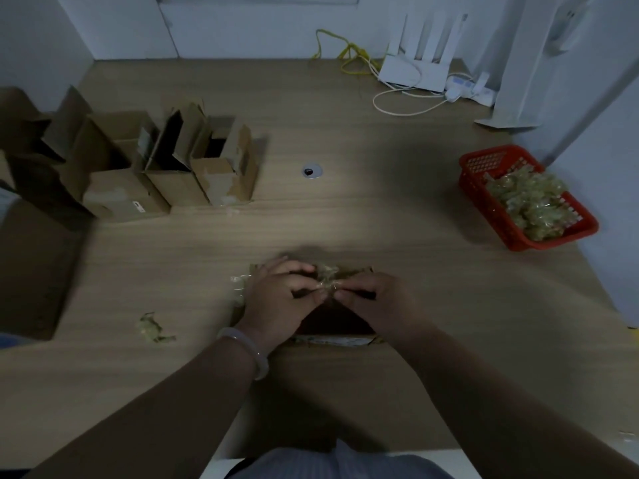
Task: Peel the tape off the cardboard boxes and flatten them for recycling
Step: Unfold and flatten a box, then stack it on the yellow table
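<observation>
A small open cardboard box (333,323) sits on the wooden table in front of me, mostly covered by my hands. My left hand (280,299) and my right hand (373,302) meet over its far edge, and the fingertips of both pinch a crumpled strip of clear tape (326,274) that clings to the box. More loose tape (238,288) hangs off the box's left side. Three open cardboard boxes (121,167) (176,160) (228,164) stand in a row at the far left.
A wad of peeled tape (152,328) lies on the table to the left. A red basket (484,202) holding crumpled tape stands at the right. Flat dark cardboard (31,264) lies at the left edge. A white router (418,60) and cables sit at the back.
</observation>
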Motion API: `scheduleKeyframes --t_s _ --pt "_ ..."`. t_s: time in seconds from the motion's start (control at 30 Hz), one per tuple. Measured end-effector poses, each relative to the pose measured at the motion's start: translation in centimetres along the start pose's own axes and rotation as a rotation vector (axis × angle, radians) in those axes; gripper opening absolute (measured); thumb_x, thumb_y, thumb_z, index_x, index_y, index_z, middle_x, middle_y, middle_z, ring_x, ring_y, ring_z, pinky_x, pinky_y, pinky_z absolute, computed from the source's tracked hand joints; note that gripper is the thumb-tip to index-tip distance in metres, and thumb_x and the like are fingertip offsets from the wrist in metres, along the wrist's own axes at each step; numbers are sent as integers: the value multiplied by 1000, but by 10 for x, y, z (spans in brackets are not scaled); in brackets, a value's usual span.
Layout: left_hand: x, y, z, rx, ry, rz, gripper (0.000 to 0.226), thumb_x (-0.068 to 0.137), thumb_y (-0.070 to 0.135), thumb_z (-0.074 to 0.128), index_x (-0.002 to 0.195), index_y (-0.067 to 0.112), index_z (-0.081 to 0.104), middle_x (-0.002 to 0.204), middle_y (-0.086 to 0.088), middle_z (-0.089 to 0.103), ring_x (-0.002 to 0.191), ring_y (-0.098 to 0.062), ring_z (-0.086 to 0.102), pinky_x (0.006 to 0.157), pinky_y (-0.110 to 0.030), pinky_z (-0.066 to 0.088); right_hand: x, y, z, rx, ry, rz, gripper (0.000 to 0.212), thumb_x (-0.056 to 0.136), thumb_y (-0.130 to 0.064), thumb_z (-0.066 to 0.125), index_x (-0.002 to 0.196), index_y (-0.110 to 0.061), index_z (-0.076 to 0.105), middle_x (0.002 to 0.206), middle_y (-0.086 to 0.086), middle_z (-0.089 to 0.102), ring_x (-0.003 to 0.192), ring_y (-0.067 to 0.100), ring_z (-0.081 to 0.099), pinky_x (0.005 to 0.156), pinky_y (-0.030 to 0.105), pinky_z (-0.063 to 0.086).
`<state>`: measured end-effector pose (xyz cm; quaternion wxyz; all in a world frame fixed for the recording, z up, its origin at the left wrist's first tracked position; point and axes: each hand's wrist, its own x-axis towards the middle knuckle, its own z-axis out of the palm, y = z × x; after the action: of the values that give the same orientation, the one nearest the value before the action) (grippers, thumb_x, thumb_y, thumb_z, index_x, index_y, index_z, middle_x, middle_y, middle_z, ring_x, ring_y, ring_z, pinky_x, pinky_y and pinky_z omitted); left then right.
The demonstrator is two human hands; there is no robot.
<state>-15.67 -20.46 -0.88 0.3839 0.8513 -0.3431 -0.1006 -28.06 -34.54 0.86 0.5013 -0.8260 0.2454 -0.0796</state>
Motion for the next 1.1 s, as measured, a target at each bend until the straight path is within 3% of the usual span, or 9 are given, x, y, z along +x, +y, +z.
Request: scheduleKeyframes --t_s 0.1,0.23,0.3,0.4,0.53,0.63,0.83,1.0,1.1 --pt "0 -2 0 -29 2 -26 11 72 21 82 81 20 77 93 21 64 117 -17 51 107 -34 31 -4 2 -1 5 20 5 24 82 -23 74 106 -28 74 92 -24 67 92 -10 61 84 6 43" --pt "-7 1 -4 -92 103 -88 8 76 12 78 83 16 76 88 36 48 114 -8 49 100 -24 31 -3 6 -9 -109 46 -5 43 77 -19 78 115 -34 67 98 -20 65 93 -8 60 83 9 43" --pt "-12 3 -5 4 116 -11 12 76 13 77 87 18 76 86 26 55 109 -10 54 97 -26 36 -3 9 -8 -274 -12 -42 55 75 -20 78 128 -25 61 117 -10 60 109 3 55 90 6 34" --pt "-16 8 -9 127 99 4 31 75 21 77 104 25 67 80 14 63 88 -12 57 91 -30 43 -4 11 -6 -337 -72 -60 64 75 -21 78 135 -20 55 133 -4 54 119 10 50 99 13 37" --pt "-16 14 -14 514 112 295 8 78 30 67 84 28 71 74 10 66 82 -21 60 94 -38 37 -2 10 -7 -352 -79 -82 62 76 -22 78 134 -18 56 131 -4 54 117 11 51 100 17 39" --pt "-20 20 -14 642 47 409 10 74 27 68 79 28 76 80 9 69 82 -24 63 85 -37 43 -4 8 -5 -381 -100 -90 61 79 -24 75 136 -17 54 135 -3 51 123 12 48 105 24 37" --pt "-21 24 -14 620 -260 168 37 92 44 38 112 32 67 114 13 57 109 -17 49 93 -33 30 -5 11 -7 -617 -123 -224 60 85 -39 66 138 -17 50 142 -1 45 130 17 39 111 24 25" --pt "-14 30 -12 135 -125 -319 11 80 37 71 83 27 71 88 9 70 89 -13 64 82 -30 51 -7 15 -8 -752 -128 -246 64 88 -53 53 145 -30 37 149 -11 32 134 15 29 112 25 19" --pt "-12 40 -6 187 -163 -412 25 76 35 74 96 27 62 92 8 68 90 -15 63 84 -32 50 -10 18 -4 -768 -126 -235 62 90 -52 48 147 -35 32 152 -14 25 138 16 22 113 30 20"
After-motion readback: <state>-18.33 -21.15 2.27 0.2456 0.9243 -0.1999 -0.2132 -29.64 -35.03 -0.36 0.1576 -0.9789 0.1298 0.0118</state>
